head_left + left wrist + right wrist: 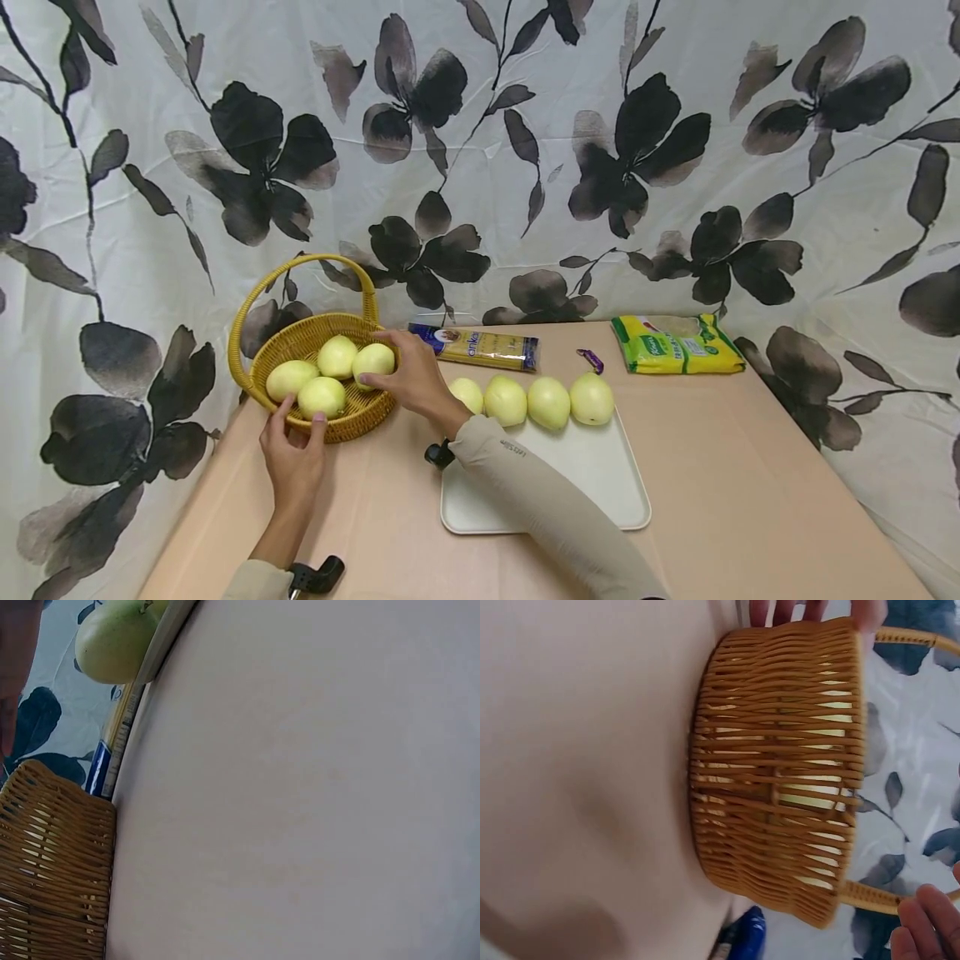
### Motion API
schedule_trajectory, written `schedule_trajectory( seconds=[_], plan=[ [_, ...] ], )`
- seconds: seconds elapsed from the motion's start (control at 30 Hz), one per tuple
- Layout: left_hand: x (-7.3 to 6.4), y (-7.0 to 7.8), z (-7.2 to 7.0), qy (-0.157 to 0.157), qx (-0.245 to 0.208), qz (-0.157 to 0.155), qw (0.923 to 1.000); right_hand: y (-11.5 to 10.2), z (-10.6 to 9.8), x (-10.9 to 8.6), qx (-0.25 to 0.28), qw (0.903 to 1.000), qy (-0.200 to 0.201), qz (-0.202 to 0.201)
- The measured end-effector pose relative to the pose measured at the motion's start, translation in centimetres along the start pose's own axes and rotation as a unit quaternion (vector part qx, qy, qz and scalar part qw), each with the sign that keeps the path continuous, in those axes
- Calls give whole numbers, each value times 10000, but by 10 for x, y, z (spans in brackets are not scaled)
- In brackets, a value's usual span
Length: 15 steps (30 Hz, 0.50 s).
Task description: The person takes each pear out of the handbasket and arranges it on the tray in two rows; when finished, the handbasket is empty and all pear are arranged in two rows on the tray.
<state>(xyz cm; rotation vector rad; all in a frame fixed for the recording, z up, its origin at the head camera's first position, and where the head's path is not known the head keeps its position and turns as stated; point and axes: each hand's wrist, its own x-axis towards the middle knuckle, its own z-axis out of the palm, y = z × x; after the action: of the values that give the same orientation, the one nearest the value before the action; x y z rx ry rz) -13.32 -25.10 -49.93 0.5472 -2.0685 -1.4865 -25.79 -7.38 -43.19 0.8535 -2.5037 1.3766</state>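
A yellow-brown wicker basket with an arched handle holds several pale green, smooth round fruits. My left hand grips the near rim, its fingers along the outer wall in the right wrist view. Over the right side of the basket, my right hand reaches to one pale green fruit, with fingers and thumb at its right edge. The right wrist view shows these fingers above the rim beside the handle, no fruit visible between them. The left wrist view leaves out my left hand.
A white tray stands right of the basket, with a row of several similar fruits at its far end. Behind lie a pasta packet, a small purple wrapped sweet and a yellow-green packet. A floral cloth hangs behind the table.
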Motion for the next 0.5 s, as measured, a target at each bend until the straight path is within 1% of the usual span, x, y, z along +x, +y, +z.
schedule_trajectory(
  seconds=[0.1, 0.17, 0.3, 0.4, 0.5],
  plan=[
    [0, 1, 0, -5, 4, 3, 10000, 3, 10, 7, -5, 9998, -30, 178],
    [0, 1, 0, -1, -8, -1, 10000, 4, 17, 12, -104, 9995, -67, 290],
    [0, 1, -1, 6, -64, -28, 10000, 5, 28, 18, -466, 9973, -157, 554],
    [0, 0, -1, 16, -92, -58, 9999, 7, 34, 22, -786, 9945, -201, 660],
    [0, -1, 0, 23, -91, -88, 9999, 10, 40, 24, -1063, 9917, -260, 678]
  ],
)
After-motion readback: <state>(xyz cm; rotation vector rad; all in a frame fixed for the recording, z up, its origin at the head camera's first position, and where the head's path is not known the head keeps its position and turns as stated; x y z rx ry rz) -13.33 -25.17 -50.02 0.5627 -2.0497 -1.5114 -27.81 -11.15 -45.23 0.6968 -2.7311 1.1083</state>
